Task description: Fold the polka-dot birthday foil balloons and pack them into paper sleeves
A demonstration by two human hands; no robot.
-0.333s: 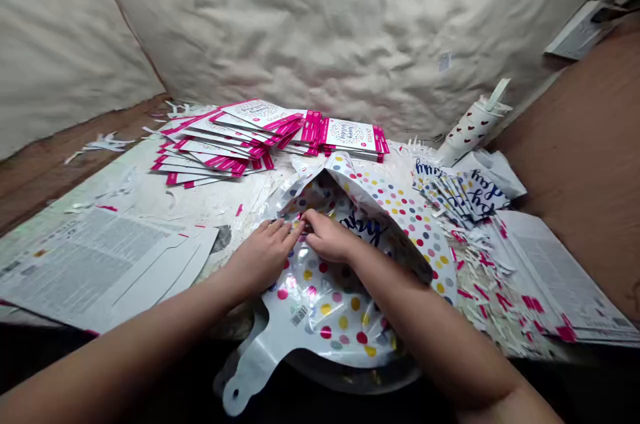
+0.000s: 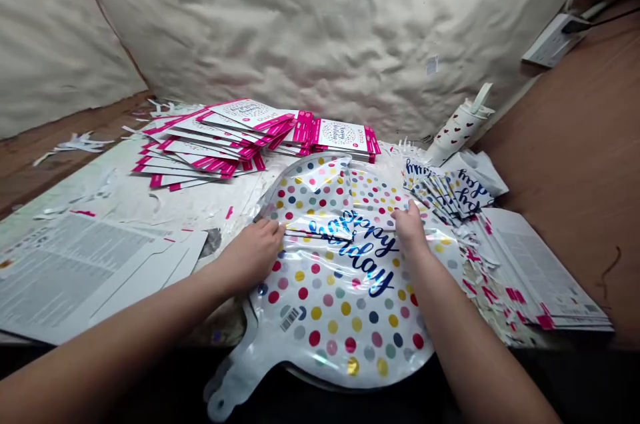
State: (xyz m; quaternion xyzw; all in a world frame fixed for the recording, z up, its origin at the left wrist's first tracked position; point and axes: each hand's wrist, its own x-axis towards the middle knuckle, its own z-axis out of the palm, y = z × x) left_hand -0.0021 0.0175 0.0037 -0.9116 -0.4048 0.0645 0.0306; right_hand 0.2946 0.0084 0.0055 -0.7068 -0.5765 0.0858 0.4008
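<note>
Two sets of fingers are working at a fold in a foil balloon (image 2: pixel 340 304) printed with coloured dots and blue birthday lettering. The fingers of the left hand (image 2: pixel 250 256) are lying together, flat on the foil at the left end of the fold, and the fingers of the right hand (image 2: pixel 411 231) are bunched at its right end, though I can't tell whether they are pinching the crease. The balloon is lying flat and uninflated, with its far part folded over and its tab (image 2: pixel 225 384) pointing toward the near left, over the near edge of the table (image 2: pixel 170 204). It looks very light, soft and slippery, and likely to crease easily, so I'd take hold of it by the flat outer seam or the tab. Beyond it, pink-edged packaging cards (image 2: pixel 215 144) are lying in overlapping piles at the far left, a fan of printed balloons (image 2: pixel 450 191) is sitting to the far right, and pink-flecked paper scraps (image 2: pixel 480 277) are scattering along the right.
</note>
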